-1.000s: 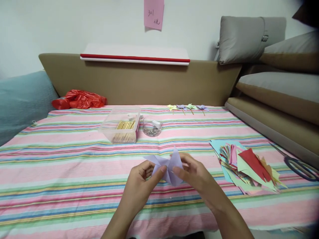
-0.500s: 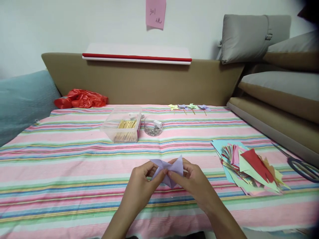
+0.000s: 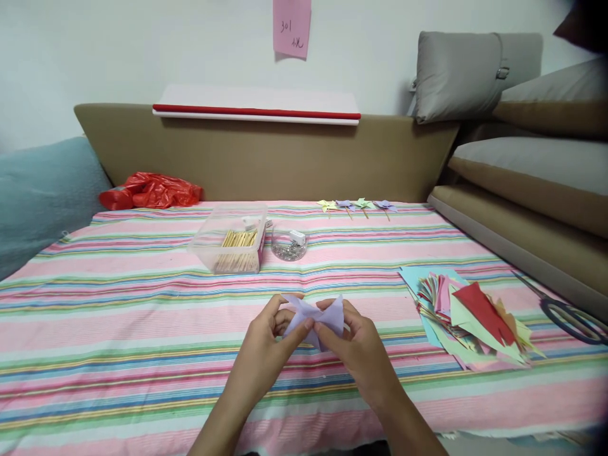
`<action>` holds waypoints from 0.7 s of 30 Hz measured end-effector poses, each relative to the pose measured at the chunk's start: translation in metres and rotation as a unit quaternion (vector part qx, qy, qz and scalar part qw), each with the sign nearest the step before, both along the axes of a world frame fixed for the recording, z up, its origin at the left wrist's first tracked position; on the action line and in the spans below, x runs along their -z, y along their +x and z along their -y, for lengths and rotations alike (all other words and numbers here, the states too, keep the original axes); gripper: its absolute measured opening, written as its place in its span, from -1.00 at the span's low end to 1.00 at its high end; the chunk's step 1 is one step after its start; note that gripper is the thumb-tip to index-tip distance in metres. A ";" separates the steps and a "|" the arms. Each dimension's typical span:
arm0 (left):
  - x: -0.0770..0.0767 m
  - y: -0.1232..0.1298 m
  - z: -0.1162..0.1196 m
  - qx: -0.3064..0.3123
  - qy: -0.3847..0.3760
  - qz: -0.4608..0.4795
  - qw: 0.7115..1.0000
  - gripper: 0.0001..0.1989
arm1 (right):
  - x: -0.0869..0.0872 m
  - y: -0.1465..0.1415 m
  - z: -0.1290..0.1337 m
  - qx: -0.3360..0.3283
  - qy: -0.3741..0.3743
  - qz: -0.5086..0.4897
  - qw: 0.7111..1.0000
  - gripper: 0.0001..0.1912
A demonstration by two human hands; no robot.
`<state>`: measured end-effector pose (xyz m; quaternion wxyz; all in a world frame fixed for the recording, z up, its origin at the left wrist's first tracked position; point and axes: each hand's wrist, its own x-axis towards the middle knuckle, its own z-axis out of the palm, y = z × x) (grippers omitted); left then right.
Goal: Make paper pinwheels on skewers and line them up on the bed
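A lavender paper pinwheel point(image 3: 308, 310) is pinched between my two hands above the striped cloth. My left hand point(image 3: 270, 335) grips its left side, thumb pressed near the centre and fingers behind. On the other side my right hand point(image 3: 354, 335) holds it the same way, its thumb tip beside the left one. The paper's points flare up and out between the hands, and its lower part droops below the thumbs. Whether a pin sits at its centre is hidden by my thumbs.
Beyond my hands stand a clear plastic box point(image 3: 202, 244) of wooden sticks and a round dish point(image 3: 289, 252) of small metal pins. Several finished pinwheels point(image 3: 365, 203) lie at the back. Coloured paper pieces point(image 3: 475, 316) and scissors point(image 3: 565, 313) are at right, a red plastic bag point(image 3: 161, 190) back left.
The view has shifted slightly. The pinwheel's points have tilted a little in my fingers, and its lower tip shows less. Both hands keep their hold.
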<state>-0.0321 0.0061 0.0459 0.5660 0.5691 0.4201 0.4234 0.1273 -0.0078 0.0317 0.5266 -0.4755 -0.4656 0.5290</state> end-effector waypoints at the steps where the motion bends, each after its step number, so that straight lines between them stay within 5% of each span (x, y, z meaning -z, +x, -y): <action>1: -0.001 -0.001 0.000 -0.003 -0.002 0.003 1.000 -0.70 | 0.001 -0.001 0.000 0.012 0.000 -0.008 1.000 -0.72; 5: -0.002 -0.004 -0.001 -0.028 -0.038 0.034 0.998 -0.61 | 0.003 -0.002 0.000 0.046 -0.034 -0.133 0.989 -0.71; 11: 0.009 0.012 0.001 -0.026 -0.086 0.102 0.991 -0.67 | 0.003 -0.013 0.000 0.053 -0.074 -0.356 0.930 -0.82; 16: 0.020 0.034 0.009 -0.103 -0.094 0.201 0.970 -0.77 | 0.002 -0.033 0.005 0.081 -0.110 -0.397 0.908 -0.76; 21: 0.022 0.036 0.011 -0.154 -0.103 0.193 0.963 -0.80 | 0.000 -0.041 0.007 0.109 -0.137 -0.398 0.900 -0.68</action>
